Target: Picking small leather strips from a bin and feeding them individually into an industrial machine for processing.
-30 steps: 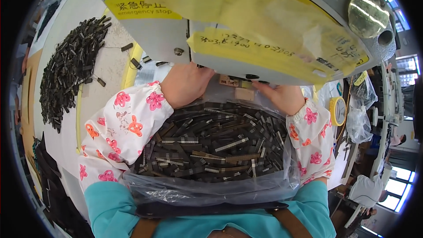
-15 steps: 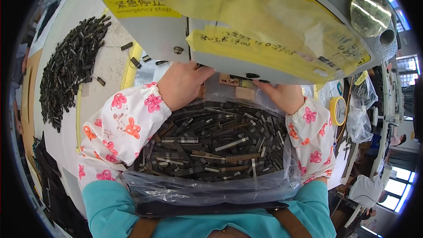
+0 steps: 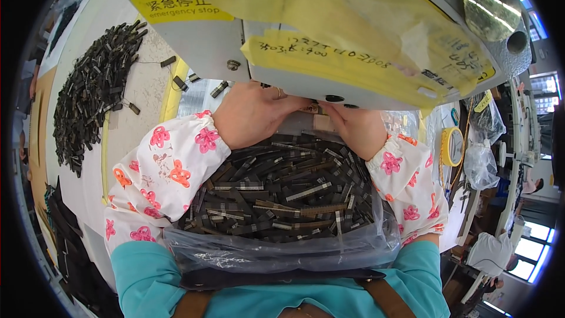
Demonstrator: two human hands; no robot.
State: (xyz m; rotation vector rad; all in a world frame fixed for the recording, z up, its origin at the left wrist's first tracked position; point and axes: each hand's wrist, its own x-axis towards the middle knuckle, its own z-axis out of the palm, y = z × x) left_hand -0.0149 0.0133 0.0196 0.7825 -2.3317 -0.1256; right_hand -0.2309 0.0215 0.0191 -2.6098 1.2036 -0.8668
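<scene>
My left hand (image 3: pixel 252 115) and my right hand (image 3: pixel 355 128) meet under the front edge of a grey machine head (image 3: pixel 353 90). Thumb and fingers of each are pressed together, and the tips nearly touch. A small dark bit shows between them, too little to make out; the machine hides part of the fingers. A ring sits on a left finger. Just below the hands, many short black fabric strips (image 3: pixel 288 191) fill a clear plastic bag (image 3: pixel 282 253) against my front. Small wooden blocks (image 3: pixel 322 122) lie behind the fingertips, partly covered.
At the left, a heap of small black folded pieces (image 3: pixel 97 91) lies on the pale table, with a few loose pieces (image 3: pixel 180 83) on thread near the machine. A yellow tape roll (image 3: pixel 452 146) and a clear bag (image 3: pixel 481 168) are at the right. Yellow tape covers the machine's front.
My right hand has moved left, up to my left fingertips. My left hand has shifted slightly right, its thumb reaching across. The wooden blocks are now mostly covered.
</scene>
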